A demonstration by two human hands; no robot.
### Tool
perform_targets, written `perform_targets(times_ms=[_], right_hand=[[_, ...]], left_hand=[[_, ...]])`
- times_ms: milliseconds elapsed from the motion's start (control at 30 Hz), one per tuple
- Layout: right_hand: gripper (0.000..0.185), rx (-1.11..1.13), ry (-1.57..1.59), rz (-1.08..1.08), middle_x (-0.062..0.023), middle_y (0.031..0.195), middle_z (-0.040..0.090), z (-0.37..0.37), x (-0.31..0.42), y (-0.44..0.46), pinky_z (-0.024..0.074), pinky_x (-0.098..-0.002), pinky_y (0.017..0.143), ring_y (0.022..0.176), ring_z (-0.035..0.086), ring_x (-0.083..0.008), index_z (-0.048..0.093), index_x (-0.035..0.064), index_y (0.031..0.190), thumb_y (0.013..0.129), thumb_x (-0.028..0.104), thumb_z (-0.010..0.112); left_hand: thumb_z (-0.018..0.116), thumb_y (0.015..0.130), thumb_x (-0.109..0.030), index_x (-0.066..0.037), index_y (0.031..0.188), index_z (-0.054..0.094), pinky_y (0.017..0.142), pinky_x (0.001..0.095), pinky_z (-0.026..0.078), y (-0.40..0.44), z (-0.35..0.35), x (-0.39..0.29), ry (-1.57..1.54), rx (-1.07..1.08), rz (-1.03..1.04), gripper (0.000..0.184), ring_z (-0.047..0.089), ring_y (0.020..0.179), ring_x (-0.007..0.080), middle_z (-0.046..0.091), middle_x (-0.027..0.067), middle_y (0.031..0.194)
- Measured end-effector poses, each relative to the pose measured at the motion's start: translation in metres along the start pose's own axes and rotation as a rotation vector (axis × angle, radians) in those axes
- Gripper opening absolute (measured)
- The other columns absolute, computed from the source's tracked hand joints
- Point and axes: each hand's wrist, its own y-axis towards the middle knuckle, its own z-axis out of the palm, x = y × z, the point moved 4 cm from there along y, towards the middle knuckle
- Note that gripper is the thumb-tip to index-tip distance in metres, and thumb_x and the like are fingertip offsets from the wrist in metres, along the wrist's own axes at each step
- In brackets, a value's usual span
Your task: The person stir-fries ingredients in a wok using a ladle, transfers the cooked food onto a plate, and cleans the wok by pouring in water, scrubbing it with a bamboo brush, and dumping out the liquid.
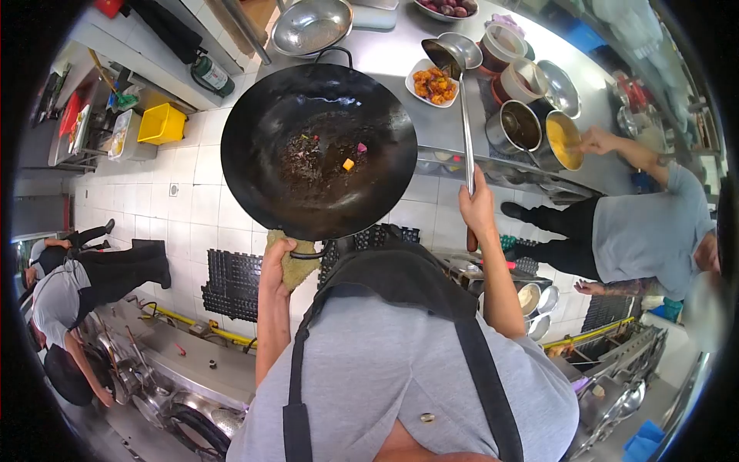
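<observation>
My left hand grips the near handle of a large black wok through a folded greenish cloth. The wok is tilted toward me, and its dark, oily inside holds small food scraps, among them an orange cube and a purple piece. My right hand is closed round the long handle of a ladle. Its bowl hangs over the edge of a white dish filled with orange-red glazed food pieces. Whether the ladle touches the dish I cannot tell.
On the steel counter stand metal bowls, a colander and pots, one with yellow contents. A co-worker at the right reaches to that pot. Other people work at the left. Black mats lie on the tiled floor.
</observation>
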Motion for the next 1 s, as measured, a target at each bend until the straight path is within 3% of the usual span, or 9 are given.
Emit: perform_targets(times_ms=[233,333,367,467,567,667,767,1000], right_hand=[[0.058,0.014,-0.006,0.055,-0.0329,0.126,0.06,-0.001,0.003,0.0,0.0489,-0.0422,0.098,0.118,0.062,-0.0429,0.045,-0.0048,0.143,0.089,0.006,0.059],[0.057,0.015,0.045,-0.024,-0.0314,0.131,0.059,-0.002,-0.003,0.003,0.0473,-0.0416,0.101,0.124,0.058,-0.041,0.045,-0.0045,0.144,0.09,0.007,0.06],[0.057,0.031,-0.033,-0.001,-0.0281,0.13,0.061,-0.005,0.003,0.002,0.0492,-0.0397,0.097,0.113,0.065,-0.037,0.045,-0.0042,0.144,0.09,0.007,0.06],[0.054,-0.011,-0.032,-0.053,-0.0207,0.101,0.07,-0.004,0.01,-0.003,0.0561,-0.037,0.072,0.074,0.068,-0.0265,0.045,-0.003,0.144,0.092,0.006,0.058],[0.051,0.185,0.542,0.312,-0.0065,0.069,0.058,-0.008,0.036,-0.024,0.0446,-0.0299,0.044,0.046,0.048,-0.012,0.045,-0.0013,0.143,0.094,0.005,0.055],[0.048,0.368,0.832,0.48,0.0025,0.058,0.042,-0.024,0.062,-0.052,0.0325,-0.0249,0.035,0.039,0.041,-0.007,0.044,0.0002,0.142,0.095,0.003,0.052],[0.05,0.54,0.739,0.553,0.0025,0.058,0.044,-0.026,0.067,-0.071,0.0338,-0.0252,0.037,0.041,0.043,-0.0077,0.044,0.0006,0.144,0.095,0.003,0.052],[0.054,0.684,0.448,0.367,0.0041,0.062,0.049,-0.008,0.086,-0.095,0.0346,-0.0253,0.039,0.043,0.043,-0.007,0.046,0.0031,0.146,0.093,0.003,0.056]], left_hand=[[0.063,0.08,-0.013,0.001,0.125,0.051,0.076,0.0435,0.062,0.005,-0.006,0.002,0.017,0.037,0.012,0.049,0.069,0.092,0.0287,0.064,0.0161,0.109],[0.063,0.08,-0.013,0.001,0.124,0.052,0.078,0.0433,0.062,0.002,0.003,-0.001,0.01,0.07,0.008,0.048,0.069,0.093,0.0283,0.065,0.0154,0.107],[0.063,0.08,-0.013,0.001,0.124,0.052,0.078,0.0433,0.062,0.002,0.003,-0.002,0.007,0.081,0.004,0.048,0.069,0.092,0.0282,0.065,0.0153,0.107],[0.063,0.08,-0.013,0.001,0.123,0.053,0.077,0.0432,0.062,0.006,0.001,0.003,-0.004,0.087,0.011,0.046,0.069,0.092,0.0275,0.065,0.0148,0.105],[0.059,0.08,-0.008,0.002,0.122,0.054,0.077,0.042,0.062,0.006,-0.003,0.002,-0.024,0.063,0.011,0.044,0.07,0.09,0.0265,0.066,0.0147,0.104],[0.058,0.08,-0.005,0.004,0.119,0.055,0.076,0.0391,0.062,0.005,0.003,0.0,-0.011,0.052,0.027,0.041,0.071,0.086,0.0249,0.067,0.0142,0.102],[0.058,0.08,-0.003,0.004,0.117,0.056,0.075,0.0375,0.062,0.008,0.006,0.0,0.008,0.066,0.064,0.038,0.071,0.084,0.0236,0.067,0.0135,0.099],[0.057,0.08,0.0,0.005,0.115,0.055,0.071,0.0357,0.061,0.012,0.014,-0.008,0.083,0.094,0.145,0.035,0.07,0.081,0.021,0.067,0.0114,0.095]])
